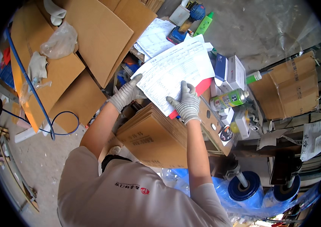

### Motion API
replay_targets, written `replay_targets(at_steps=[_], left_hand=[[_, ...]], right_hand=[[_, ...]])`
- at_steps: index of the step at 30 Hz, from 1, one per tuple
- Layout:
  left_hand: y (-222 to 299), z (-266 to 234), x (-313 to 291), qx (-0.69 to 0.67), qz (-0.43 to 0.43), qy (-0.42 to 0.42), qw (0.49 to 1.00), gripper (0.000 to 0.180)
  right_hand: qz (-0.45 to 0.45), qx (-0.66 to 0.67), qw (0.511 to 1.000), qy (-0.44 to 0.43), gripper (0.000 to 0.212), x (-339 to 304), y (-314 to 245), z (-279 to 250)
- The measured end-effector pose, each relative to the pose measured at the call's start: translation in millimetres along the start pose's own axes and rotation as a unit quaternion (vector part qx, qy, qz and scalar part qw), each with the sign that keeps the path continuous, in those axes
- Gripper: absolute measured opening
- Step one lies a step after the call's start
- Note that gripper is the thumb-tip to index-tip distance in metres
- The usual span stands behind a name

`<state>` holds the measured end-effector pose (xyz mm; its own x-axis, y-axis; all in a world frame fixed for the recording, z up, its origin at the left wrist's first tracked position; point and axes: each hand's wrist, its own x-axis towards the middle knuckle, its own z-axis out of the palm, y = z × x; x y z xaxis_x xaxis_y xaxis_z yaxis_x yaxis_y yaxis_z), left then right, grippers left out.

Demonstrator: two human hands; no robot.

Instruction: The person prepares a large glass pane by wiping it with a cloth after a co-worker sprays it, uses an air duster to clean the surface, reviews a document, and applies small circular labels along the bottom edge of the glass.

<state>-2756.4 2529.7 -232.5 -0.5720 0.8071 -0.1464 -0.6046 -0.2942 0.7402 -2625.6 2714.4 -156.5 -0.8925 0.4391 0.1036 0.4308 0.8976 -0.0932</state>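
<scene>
A printed paper sheet [179,68] with table lines lies tilted before me, over part of a red folder or board [203,86]. My left hand [125,94], in a grey-white knit glove, pinches the sheet at its left edge; its lower fingers are partly hidden. On the sheet's lower right part rests my right hand [188,104], gloved alike, with thumb and fingers spread on top of the paper. Below the sheet stands a stack of flat brown cartons [151,138]. More printed papers [155,38] lie beyond it.
A blue cordless drill [179,32] and a green bottle [204,24] lie at the far side. Boxes [237,73] and a green spray can [229,99] stand to the right. Large cardboard sheets [88,34] and a blue hose [28,79] fill the left. Blue film rolls [245,186] stand lower right.
</scene>
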Motion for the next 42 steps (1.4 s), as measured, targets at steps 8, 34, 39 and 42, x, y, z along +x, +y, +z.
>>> replay_targets(at_steps=[8, 34, 39, 42], left_hand=[[-30, 14, 0, 0.095, -0.075, -0.024, 0.992, 0.060], [-55, 98, 44, 0.006, -0.037, -0.049, 0.998, 0.042], [-99, 89, -7, 0.046, -0.135, -0.094, 0.985, 0.045], [-108, 98, -45, 0.151, -0.045, -0.162, 0.974, 0.044]], right_hand=[[0.001, 0.010, 1.000, 0.004, 0.091, -1, -2, -6], [0.486, 0.303, 0.818, -0.059, 0.042, -423, -2, 65], [0.510, 0.319, 0.795, -0.074, 0.038, -468, -52, 62], [0.515, 0.330, 0.787, -0.085, 0.040, -482, -61, 69]])
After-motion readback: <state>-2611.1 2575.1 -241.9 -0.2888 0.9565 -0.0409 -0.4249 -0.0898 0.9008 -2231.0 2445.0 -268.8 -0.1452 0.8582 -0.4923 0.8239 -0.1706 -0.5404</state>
